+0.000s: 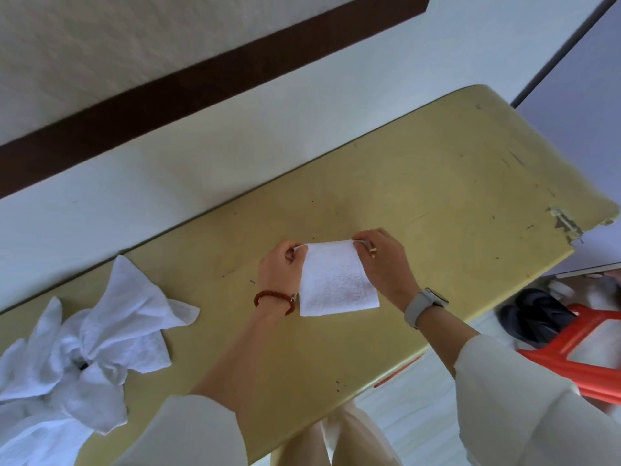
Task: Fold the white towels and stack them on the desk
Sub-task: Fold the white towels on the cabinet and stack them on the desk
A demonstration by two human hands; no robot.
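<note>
Head view: folded towel (337, 280) flat mid-desk (437, 183), far corners pinched by left hand (280, 264) and right hand (384, 260). Loose towel heap (84, 351) well apart, at left; count unclear, probably several.

Yellow desk (437, 183), scuffed, chipped at right corner; folded white towel (336, 280) mid-desk, crumpled towel pile (84, 351) at left.

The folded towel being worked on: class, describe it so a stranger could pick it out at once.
Start at the long yellow desk by the wall. Near its middle, the left hand and right hand pinch the far corners of the folded towel. Unlike the crumpled towel pile at the desk's left end, it is a neat flat rectangle.
</note>
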